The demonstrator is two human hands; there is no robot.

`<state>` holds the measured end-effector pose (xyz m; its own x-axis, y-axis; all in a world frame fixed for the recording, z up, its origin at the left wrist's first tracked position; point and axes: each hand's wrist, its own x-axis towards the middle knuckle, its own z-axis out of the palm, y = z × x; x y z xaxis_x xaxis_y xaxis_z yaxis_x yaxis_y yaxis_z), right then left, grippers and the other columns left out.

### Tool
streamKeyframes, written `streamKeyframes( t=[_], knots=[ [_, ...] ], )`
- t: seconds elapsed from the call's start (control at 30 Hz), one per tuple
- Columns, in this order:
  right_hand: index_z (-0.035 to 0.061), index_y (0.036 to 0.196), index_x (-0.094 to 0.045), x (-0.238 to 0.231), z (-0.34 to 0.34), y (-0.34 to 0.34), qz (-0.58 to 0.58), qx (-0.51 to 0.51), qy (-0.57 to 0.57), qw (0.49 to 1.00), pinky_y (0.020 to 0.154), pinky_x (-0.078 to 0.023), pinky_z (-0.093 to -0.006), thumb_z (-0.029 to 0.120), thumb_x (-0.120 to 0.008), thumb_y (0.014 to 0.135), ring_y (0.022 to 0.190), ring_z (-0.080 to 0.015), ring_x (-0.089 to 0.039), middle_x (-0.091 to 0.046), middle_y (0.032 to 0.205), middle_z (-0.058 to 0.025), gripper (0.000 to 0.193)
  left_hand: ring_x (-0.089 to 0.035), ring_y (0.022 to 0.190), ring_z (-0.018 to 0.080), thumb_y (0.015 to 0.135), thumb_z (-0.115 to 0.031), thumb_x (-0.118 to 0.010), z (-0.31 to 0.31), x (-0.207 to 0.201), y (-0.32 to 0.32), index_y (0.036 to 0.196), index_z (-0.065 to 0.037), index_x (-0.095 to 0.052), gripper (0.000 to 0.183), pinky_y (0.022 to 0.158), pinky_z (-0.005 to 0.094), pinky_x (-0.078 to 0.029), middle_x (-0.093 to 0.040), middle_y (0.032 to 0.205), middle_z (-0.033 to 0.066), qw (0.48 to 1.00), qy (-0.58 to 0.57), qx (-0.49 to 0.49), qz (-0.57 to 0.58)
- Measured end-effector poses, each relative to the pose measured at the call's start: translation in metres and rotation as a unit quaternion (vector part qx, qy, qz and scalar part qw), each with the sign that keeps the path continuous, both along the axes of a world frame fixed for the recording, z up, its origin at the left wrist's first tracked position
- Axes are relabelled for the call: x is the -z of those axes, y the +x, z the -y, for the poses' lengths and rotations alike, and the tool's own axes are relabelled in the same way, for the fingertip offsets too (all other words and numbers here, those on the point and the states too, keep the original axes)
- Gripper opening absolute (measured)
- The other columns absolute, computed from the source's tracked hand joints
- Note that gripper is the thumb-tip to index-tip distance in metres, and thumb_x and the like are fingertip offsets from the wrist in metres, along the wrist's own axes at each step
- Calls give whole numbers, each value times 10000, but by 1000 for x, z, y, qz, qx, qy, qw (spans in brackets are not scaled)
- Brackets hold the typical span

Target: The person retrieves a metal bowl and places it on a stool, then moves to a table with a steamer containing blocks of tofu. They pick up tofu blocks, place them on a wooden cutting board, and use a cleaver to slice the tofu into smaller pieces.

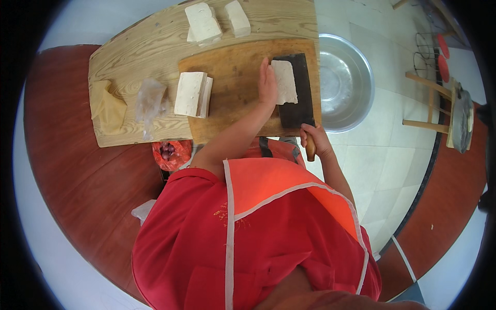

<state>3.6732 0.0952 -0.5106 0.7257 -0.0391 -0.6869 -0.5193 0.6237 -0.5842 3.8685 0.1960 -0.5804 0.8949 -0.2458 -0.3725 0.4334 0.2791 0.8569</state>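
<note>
My right hand (321,139) grips the wooden handle of a cleaver (303,98), whose broad dark blade lies flat at the right end of a wooden cutting board (235,67). A pale slab of tofu (285,81) rests on the blade. Against the slab's left edge stands my left hand (268,85), its fingers straight and nearly upright, not wrapped round anything. At the board's left side is a stack of white tofu slabs (191,94). Two more groups, a left tofu stack (203,21) and a right tofu stack (238,18), sit on the table beyond the board.
The wooden table (150,51) carries a tan cloth or bag (109,108) and a crumpled clear plastic bag (151,101) at left. Right of it stands a large metal basin (356,82). A red bag (172,154) with dark round items is below the near edge. Wooden stools (429,124) stand farther right.
</note>
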Motion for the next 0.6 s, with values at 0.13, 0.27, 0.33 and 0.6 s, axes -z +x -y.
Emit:
streamKeyframes(
  t=[0.13,0.27,0.33,0.6],
  knots=[
    [67,766,-523,11,9,-5,23,25,171,985,435,-428,-293,214,-581,926,442,-155,-501,-527,579,-48,226,-377,1351,212,1041,-253,-379,-6,-8,-4,1436,-2,-376,468,1125,318,-271,-427,1454,125,1000,-10,3,16],
    [78,777,-502,7,4,-7,14,51,133,990,409,-402,-280,163,-583,901,426,-150,-476,-509,581,-42,170,-347,1377,269,1015,-257,-422,-11,-24,-4,1446,-25,-375,492,1137,365,-255,-400,1477,149,956,173,58,230],
    [72,766,-510,-3,2,-6,12,27,13,999,421,-419,-278,128,-587,882,429,-151,-496,-518,584,-43,151,-331,1389,313,996,-257,-452,-12,-32,-6,1449,-41,-378,507,1143,399,-247,-385,1485,168,896,272,89,340],
    [25,844,-523,-30,-16,5,8,-9,-143,990,451,-451,-273,63,-596,848,469,-139,-546,-550,614,-46,82,-286,1402,388,962,-249,-481,1,-25,-18,1461,-119,-385,525,1145,507,-206,-326,1521,167,775,426,148,442]
  ],
)
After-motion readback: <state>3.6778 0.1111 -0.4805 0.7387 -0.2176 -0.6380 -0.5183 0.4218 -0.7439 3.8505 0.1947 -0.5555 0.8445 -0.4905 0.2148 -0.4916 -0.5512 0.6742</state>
